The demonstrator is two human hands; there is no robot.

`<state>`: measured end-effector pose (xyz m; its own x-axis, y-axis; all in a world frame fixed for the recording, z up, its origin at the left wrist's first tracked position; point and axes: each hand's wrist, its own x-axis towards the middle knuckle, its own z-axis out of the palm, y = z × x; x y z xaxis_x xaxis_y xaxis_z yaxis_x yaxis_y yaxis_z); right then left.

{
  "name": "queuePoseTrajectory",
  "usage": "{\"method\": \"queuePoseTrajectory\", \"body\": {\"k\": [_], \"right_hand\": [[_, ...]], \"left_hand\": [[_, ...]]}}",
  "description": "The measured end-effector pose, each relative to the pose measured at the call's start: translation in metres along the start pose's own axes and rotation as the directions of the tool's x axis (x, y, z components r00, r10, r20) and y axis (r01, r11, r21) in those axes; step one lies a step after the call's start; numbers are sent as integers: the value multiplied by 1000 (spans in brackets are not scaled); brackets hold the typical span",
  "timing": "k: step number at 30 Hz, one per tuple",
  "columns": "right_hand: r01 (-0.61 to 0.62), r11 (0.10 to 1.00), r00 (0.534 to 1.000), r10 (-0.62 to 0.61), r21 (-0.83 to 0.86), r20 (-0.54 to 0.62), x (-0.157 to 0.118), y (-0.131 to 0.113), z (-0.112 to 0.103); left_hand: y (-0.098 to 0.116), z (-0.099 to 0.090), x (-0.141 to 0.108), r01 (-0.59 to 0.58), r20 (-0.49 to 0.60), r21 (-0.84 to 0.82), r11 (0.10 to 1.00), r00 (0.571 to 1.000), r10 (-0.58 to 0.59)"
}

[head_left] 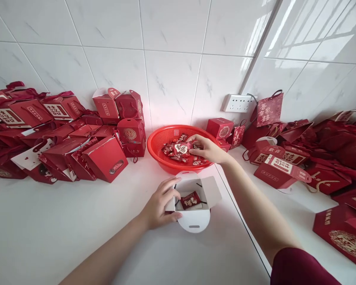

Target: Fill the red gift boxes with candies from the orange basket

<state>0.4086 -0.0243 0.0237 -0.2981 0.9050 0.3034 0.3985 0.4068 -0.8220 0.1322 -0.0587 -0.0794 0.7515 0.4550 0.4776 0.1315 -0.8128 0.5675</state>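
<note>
An open gift box (194, 219), white inside with its flaps spread, stands on the white table in front of me. My left hand (162, 204) grips its left side, fingers over the rim and thumb at the front. One red wrapped candy (190, 200) lies on the bottom of the box. Beyond it, a red plastic basket (178, 169) holds many similar red packets. Over this basket my right hand (205, 148) pinches a red candy packet (182, 149) with pale lettering between thumb and fingers.
Piles of red gift boxes (105, 158) line the left side. More red boxes (280, 171) and bags crowd the right, with a hexagonal box (342, 233) nearest. A power strip (239, 103) is against the tiled wall (172, 79). A dark seam runs along the table beneath my right arm.
</note>
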Motion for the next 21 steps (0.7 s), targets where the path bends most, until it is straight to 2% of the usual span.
{"method": "queuePoseTrajectory", "body": {"k": [3,6,8,10,14,16,19,21], "right_hand": [[-47,971,993,20,236,115,-25,-18,-5],[-58,960,957,-26,276,289,-44,-38,-3],[-59,981,917,-19,183,398,-52,-49,1],[-37,999,886,26,14,462,-57,-57,6],[10,960,890,118,-278,441,-64,-65,14],[1,941,868,167,-338,468,-66,-67,17],[2,923,811,223,-385,541,-69,-70,22],[14,905,838,220,-425,498,-70,-72,26]], "left_hand": [[1,0,1,10,-31,26,1000,999,-9],[2,-3,1,-17,-48,67,998,999,20],[2,-7,2,-58,-53,93,994,997,63],[2,-12,3,-91,-44,122,988,994,97],[3,-17,4,-131,-26,181,975,990,138],[3,-17,4,-136,-25,195,971,989,144],[5,-14,3,-140,-24,222,965,989,149],[7,-12,3,-187,-32,259,948,979,202]]}}
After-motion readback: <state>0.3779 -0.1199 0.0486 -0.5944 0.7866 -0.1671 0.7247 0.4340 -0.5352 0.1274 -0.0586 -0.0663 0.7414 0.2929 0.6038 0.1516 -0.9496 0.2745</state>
